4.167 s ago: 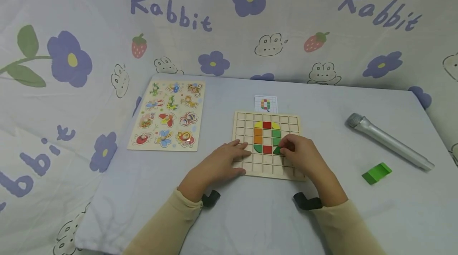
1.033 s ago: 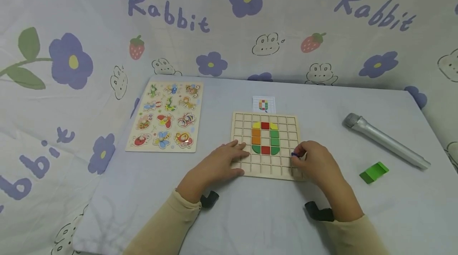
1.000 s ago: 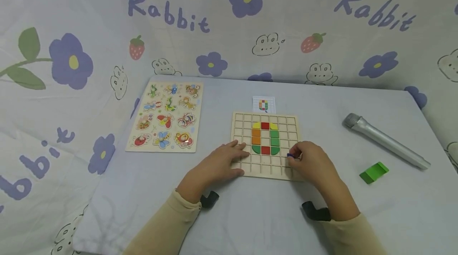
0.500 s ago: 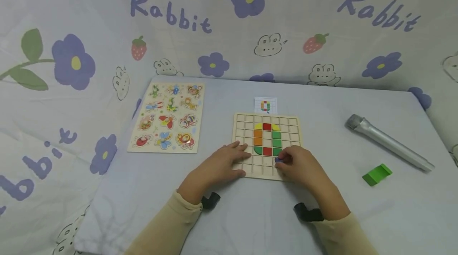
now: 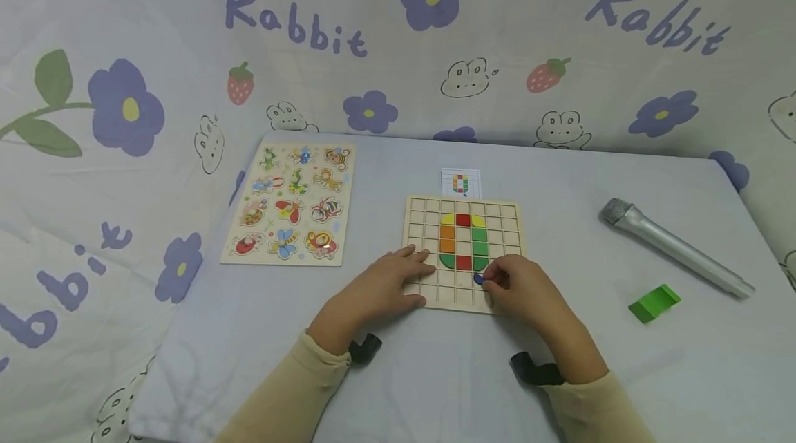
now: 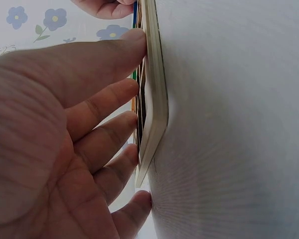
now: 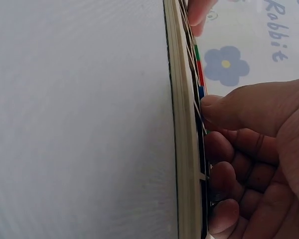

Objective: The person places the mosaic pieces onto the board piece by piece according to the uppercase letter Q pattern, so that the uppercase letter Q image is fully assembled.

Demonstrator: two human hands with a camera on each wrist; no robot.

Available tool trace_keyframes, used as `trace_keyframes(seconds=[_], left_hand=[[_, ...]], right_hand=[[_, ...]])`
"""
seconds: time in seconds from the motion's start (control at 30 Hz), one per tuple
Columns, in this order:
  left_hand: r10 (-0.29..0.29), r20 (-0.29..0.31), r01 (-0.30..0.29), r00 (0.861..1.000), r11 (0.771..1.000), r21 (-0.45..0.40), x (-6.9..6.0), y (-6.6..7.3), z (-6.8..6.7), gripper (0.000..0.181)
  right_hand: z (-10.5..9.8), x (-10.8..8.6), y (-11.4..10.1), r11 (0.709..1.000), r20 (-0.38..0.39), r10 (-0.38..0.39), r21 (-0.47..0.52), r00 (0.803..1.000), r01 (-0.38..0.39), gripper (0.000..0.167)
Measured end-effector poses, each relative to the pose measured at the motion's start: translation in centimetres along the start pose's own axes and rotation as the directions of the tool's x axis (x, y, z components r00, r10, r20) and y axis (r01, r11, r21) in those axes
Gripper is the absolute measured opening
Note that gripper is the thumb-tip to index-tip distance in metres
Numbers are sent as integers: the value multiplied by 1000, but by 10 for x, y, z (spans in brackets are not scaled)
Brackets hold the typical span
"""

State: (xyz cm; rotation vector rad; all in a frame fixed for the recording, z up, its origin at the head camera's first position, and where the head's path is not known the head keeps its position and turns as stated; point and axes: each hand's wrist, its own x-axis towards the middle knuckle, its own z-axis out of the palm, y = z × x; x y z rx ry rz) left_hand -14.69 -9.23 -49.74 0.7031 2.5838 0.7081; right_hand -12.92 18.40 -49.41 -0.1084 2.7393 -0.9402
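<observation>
A wooden grid board [image 5: 505, 225] lies mid-table, with yellow, red, orange and green tiles forming a ring in its cells. My right hand [image 5: 528, 284] pinches a small blue tile [image 5: 478, 278] between thumb and index finger, just below the ring's lower right green tile [image 5: 480, 263]. In the right wrist view the blue tile [image 7: 201, 91] shows at the thumb tip, by the board's surface. My left hand [image 5: 382, 284] rests on the board's left side, fingers spread and thumb at the near edge. Behind the board lies a pattern card [image 5: 446, 187] with a Q-like figure.
An insect picture puzzle [image 5: 292, 195] lies at the back left. A silver microphone [image 5: 678, 247] lies slantwise at the right, and a bright green block [image 5: 654, 303] sits nearer the front. A patterned cloth [image 5: 410, 70] hangs behind the table.
Earlier my right hand held a green tile at the ring's lower right corner; that tile now sits there. The hand has since brought a blue tile leftward below it. My left hand stays put.
</observation>
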Motion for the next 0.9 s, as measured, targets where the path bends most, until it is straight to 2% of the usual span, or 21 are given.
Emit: trace_keyframes(seconds=[0.67,0.8,0.9], left_hand=[[13,-2,-13,1000,1000,-1,0,-2,0,60],[20,-1,-20,1000,999,26,0,0,-3,59],[30,-62,-28,998,999,40,-4,4,-15,54]], right_hand=[[-2,-2,-2,1000,8,-2,-3,1000,3,7],[-13,-6,-1,999,-40,-46,11,998,47,8],[-29,-11,0,995,-130,-94,31,987,99,21]])
